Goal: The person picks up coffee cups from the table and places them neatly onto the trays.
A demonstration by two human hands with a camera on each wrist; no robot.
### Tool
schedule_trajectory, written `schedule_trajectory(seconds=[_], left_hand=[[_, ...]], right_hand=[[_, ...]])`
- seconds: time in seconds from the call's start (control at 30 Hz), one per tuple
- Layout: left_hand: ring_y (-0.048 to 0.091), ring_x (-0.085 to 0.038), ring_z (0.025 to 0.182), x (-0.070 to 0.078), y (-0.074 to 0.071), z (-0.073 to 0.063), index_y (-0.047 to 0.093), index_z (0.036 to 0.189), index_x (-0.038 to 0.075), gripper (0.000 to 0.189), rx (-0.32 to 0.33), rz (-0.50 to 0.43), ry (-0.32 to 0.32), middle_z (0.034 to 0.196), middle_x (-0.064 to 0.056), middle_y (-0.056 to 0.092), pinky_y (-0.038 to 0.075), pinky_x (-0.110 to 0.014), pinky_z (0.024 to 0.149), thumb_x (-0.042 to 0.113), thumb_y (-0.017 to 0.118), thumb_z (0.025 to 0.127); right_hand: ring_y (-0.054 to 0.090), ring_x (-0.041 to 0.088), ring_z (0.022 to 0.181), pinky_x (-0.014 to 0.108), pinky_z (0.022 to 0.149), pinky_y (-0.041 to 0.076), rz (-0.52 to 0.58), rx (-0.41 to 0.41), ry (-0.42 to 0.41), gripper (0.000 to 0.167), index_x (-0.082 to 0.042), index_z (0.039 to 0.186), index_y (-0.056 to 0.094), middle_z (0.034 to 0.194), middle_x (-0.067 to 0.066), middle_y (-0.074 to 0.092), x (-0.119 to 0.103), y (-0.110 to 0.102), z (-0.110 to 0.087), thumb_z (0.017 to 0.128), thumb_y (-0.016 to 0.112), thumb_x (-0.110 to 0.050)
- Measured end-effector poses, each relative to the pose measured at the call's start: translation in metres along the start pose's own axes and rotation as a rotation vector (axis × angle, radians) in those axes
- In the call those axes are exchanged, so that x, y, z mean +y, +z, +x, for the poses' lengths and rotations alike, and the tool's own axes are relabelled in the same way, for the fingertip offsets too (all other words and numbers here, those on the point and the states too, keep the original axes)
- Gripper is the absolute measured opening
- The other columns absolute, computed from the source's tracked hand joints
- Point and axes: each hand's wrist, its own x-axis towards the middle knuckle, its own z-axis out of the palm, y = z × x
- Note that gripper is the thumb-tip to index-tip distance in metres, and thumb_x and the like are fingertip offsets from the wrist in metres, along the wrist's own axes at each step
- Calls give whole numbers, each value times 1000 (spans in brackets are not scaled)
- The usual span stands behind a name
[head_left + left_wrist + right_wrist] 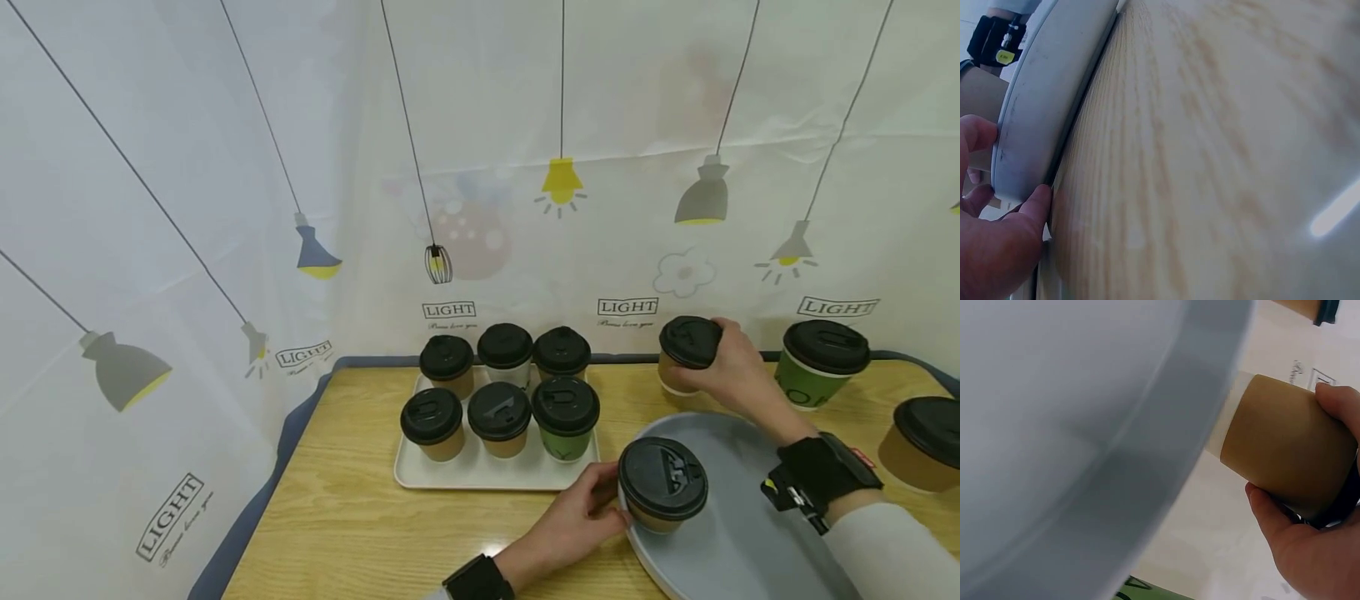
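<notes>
At the back of the table my right hand (731, 371) grips a brown paper coffee cup (1288, 440) near its black lid (691, 342), thumb and fingers on opposite sides. My left hand (573, 517) holds the near-left rim of the round grey tray (750, 517). In the left wrist view its thumb (1036, 203) lies low against the tray's side, and another fingertip is at the upper rim. Another brown cup (663, 483) with a black lid stands upright on the tray, close beside the left fingers.
Left of the round tray, a white rectangular tray (487, 475) bears several lidded cups in two rows. A green lidded cup (821, 362) stands behind the round tray, and a brown one (922, 442) at the right. A printed curtain (510, 100) hangs behind the table.
</notes>
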Motion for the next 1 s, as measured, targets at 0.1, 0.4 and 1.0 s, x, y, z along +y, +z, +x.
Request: schedule_trajectory(seconds=[0.1,0.4,1.0], left_hand=[[43,-12,145,-1,0,0,42,153,19,56,1,-2,1,159,2,43,40,-22,111,16,62,100],[43,-12,145,-3,0,3,42,152,18,56,3,10,25,158,1,44,39,-22,112,16,61,100],[43,-13,144,-2,1,2,42,153,17,56,5,7,-1,158,0,43,40,-23,112,17,61,100]], right_hand=[[47,60,121,70,94,44,2,-2,-18,111,21,153,14,139,48,38,-5,-7,-7,86,85,-32],[45,64,122,72,91,44,-68,5,-26,116,17,155,13,143,48,34,-13,-22,-28,84,86,-38],[55,58,116,68,87,49,-117,-54,-110,113,10,153,26,136,41,47,-18,-42,-71,76,93,-38]])
